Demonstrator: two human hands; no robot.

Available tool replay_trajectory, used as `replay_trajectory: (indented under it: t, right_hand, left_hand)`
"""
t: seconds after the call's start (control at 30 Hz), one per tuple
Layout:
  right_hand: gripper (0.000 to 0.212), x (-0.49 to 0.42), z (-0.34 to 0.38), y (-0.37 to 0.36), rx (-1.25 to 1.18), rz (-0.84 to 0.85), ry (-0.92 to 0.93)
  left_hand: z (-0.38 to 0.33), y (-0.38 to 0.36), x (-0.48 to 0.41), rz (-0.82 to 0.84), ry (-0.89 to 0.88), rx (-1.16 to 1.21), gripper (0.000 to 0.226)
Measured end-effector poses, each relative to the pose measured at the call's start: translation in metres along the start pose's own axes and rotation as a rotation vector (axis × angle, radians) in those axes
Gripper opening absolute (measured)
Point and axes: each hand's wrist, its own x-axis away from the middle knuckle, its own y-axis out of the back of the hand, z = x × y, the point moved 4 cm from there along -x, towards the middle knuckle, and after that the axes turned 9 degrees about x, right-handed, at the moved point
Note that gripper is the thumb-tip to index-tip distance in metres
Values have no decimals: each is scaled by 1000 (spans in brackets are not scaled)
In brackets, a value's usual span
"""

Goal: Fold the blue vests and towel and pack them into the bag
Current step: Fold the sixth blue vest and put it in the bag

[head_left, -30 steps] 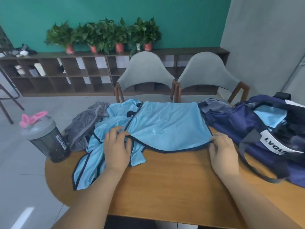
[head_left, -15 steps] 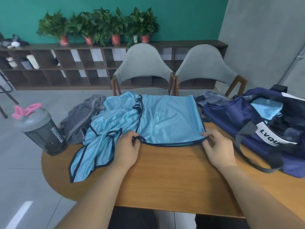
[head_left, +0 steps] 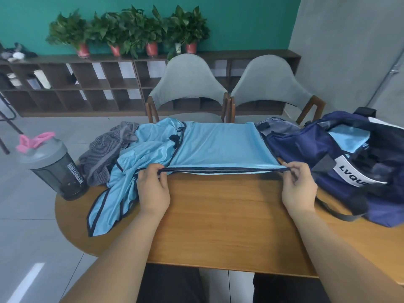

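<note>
vest (head_left: 218, 145) flat on desk (head_left: 218, 215) beside bag (head_left: 306, 149) | my left hand (head_left: 153, 189) and right hand (head_left: 298, 186) each pinch its dark near hem | I judge it light, limp, slippery: hold the hem corners

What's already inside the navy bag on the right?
Through the open top of the bag, a piece of light blue fabric shows. To its right are dark shapes I cannot identify. Anything deeper is hidden by the bag's walls and white label.
</note>
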Motion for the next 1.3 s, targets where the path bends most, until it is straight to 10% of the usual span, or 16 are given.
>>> replay_trajectory:
  t: [0.97, 1.3]
  right_hand:
    - [23, 18, 47, 84, -372, -265, 6]
    - [22, -25, 18, 18, 387, 225, 6]
  left_hand:
    - [-84, 55, 33, -120, 21, 479, 12]
    - [-29, -1, -4, 262, 646, 506, 22]
